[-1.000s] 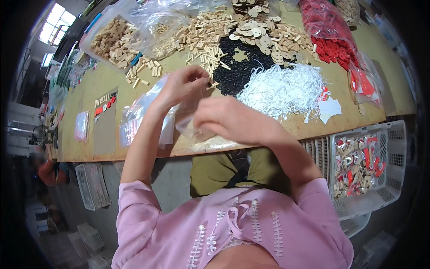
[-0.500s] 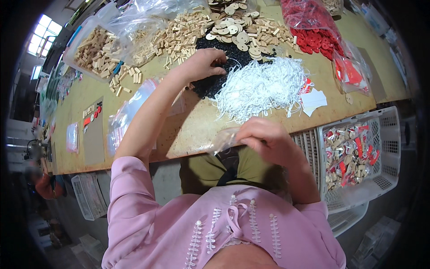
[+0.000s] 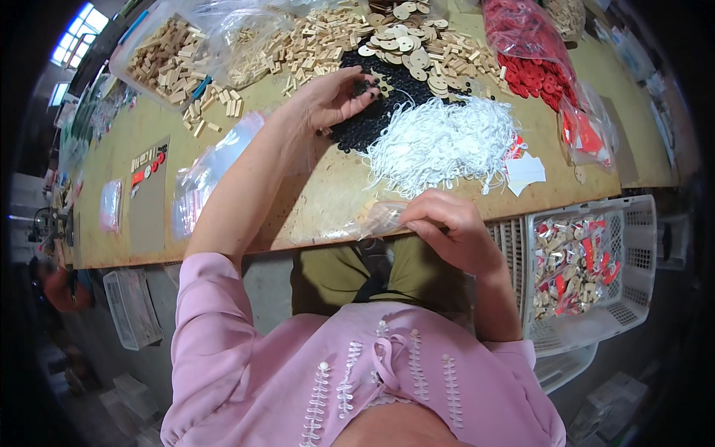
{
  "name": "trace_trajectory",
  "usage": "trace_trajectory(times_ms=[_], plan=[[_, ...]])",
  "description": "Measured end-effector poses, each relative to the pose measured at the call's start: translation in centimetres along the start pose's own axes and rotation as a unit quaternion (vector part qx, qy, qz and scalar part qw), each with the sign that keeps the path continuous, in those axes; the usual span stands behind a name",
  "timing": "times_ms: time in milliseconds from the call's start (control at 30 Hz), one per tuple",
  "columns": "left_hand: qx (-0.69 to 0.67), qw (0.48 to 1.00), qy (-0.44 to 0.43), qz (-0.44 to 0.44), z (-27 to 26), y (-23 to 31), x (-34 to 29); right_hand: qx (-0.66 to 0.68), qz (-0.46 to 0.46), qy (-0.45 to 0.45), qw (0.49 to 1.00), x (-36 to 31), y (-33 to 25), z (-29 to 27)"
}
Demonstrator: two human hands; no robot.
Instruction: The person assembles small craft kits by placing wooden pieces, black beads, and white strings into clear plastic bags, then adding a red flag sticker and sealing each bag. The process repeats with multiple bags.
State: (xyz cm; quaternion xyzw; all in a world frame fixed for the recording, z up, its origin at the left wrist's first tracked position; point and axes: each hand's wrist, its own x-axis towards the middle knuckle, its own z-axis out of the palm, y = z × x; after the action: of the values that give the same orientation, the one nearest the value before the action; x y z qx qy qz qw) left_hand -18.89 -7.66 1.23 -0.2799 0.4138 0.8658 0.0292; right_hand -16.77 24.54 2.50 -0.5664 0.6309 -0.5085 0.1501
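Observation:
Over the pile of small black beads (image 3: 350, 138), my left hand (image 3: 335, 100) is turned partly palm up with its fingers curled. A few of the black beads show at its fingertips and thumb. My right hand (image 3: 450, 227), near the table's front edge, pinches a small clear plastic bag (image 3: 380, 218). Something pale shows inside the bag, too blurred to make out. Between the two hands lies a tangled heap of white strings (image 3: 447, 145), just right of the beads.
Wooden blocks (image 3: 320, 45), round wooden discs (image 3: 406, 48) and red discs (image 3: 536, 78) lie heaped at the back. Flat plastic bags (image 3: 212, 171) lie left of my forearm. White cards (image 3: 525, 171) sit beside the strings. A white basket (image 3: 633, 290) with filled bags stands at right.
My left hand has turned more palm up, showing beads at its fingers. My right hand keeps hold of the bag, now over the table edge. The whole view has shifted slightly.

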Motion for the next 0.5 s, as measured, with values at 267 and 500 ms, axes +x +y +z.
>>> trace_trajectory(times_ms=[267, 500], plan=[[-0.171, 0.968, -0.182, -0.028, -0.7, -2.1, -3.3, 0.002, 0.010, -0.003, 1.000, 0.2, 0.0, 0.9], [-0.217, 0.960, -0.175, 0.005, -0.9, -3.7, -4.1, -0.001, 0.026, -0.018, 0.999, 0.1, 0.0, 1.5]])
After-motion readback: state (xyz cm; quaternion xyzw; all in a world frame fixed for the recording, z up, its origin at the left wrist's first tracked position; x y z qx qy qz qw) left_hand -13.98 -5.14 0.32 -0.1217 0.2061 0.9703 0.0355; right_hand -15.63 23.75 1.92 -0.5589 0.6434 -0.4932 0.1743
